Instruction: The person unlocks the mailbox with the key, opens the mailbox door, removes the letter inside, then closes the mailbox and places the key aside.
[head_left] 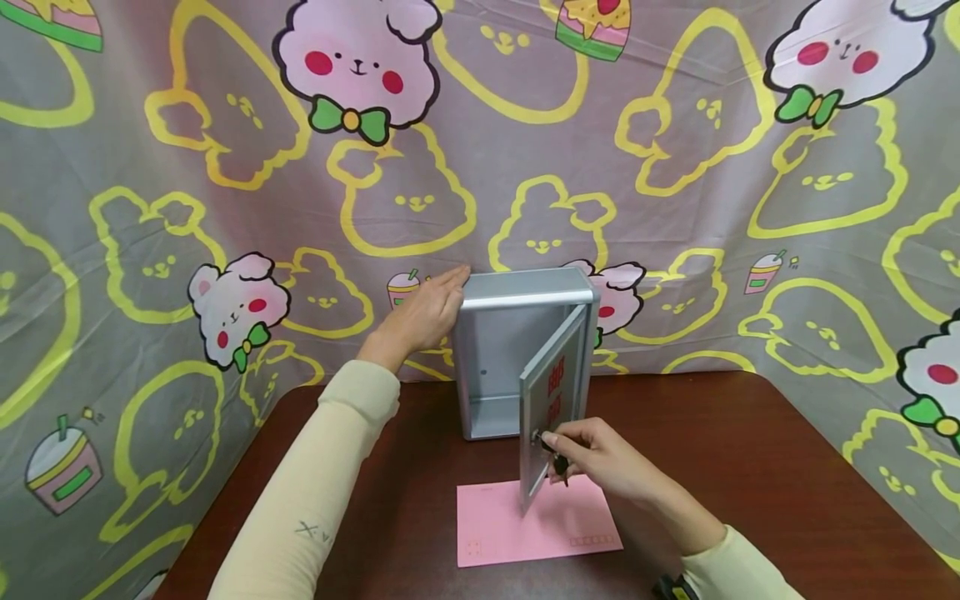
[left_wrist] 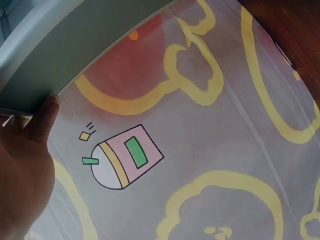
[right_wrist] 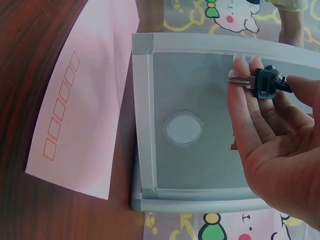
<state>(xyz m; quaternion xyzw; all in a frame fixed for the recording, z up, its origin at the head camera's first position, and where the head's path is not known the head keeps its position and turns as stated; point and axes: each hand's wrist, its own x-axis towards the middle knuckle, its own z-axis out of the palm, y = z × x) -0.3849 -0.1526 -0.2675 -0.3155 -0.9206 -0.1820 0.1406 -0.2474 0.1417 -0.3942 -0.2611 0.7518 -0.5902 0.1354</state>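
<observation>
A silver metal mailbox stands upright on the table, its hinged door swung out towards me. My left hand rests on the mailbox's upper left corner, fingers straight along the top. In the left wrist view, the thumb of that hand lies against the grey side. With thumb and fingers, my right hand pinches a black-headed key at the lock on the door's free edge. Another key's metal blade shows over the fingers in the right wrist view; the lock itself is hidden there.
A pink envelope lies on the dark brown table, partly under the swung-out door. Patterned cloth hangs behind and at both sides. The door's face bears red characters and a round pale disc.
</observation>
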